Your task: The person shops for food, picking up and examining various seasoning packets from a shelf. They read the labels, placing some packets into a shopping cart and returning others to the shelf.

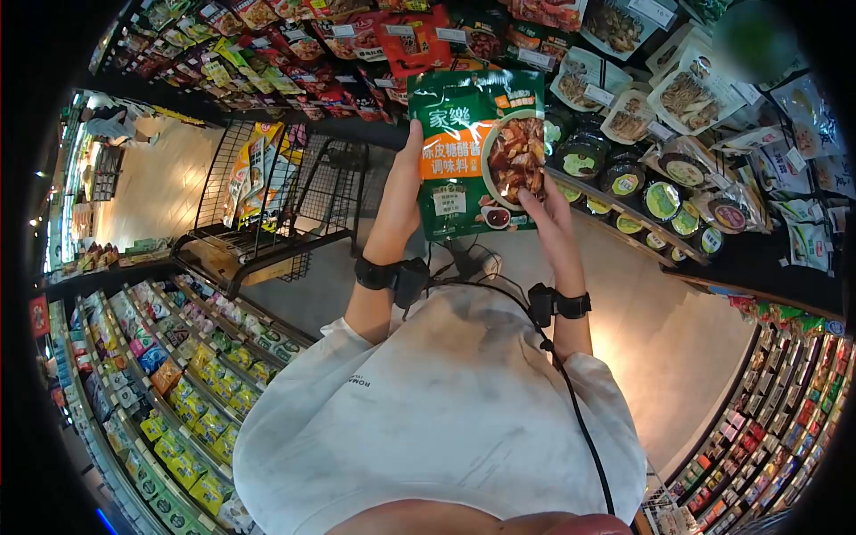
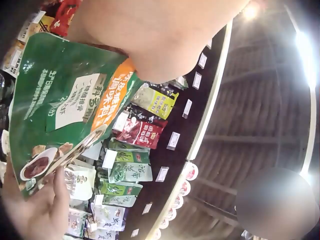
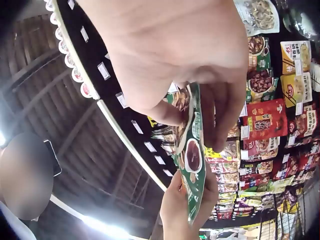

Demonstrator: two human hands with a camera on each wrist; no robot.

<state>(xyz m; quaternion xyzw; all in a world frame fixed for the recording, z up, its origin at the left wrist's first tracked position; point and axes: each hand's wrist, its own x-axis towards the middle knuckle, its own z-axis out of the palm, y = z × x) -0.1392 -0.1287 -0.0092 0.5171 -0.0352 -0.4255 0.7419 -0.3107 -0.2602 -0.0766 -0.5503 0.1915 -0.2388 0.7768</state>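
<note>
A green and orange seasoning pouch (image 1: 459, 169) with a food picture is held upright before the chest, its printed front towards the head camera. The left hand (image 1: 408, 174) grips its left edge. On its lower right side the right hand (image 1: 550, 214) pinches it, thumb on the front. In the left wrist view the pouch (image 2: 60, 95) slants below the left hand (image 2: 145, 35), with the right hand (image 2: 42, 207) at its lower corner. The right wrist view shows the pouch (image 3: 192, 145) edge-on between the thumb and fingers of the right hand (image 3: 175, 60).
A wire shopping cart (image 1: 205, 201) with several packets (image 1: 259, 174) stands at the left. Hanging pouches (image 1: 339, 45) fill the shelves ahead; round tubs (image 1: 624, 181) and trays lie at the right. More stocked shelves (image 1: 178, 383) curve along the lower left and lower right.
</note>
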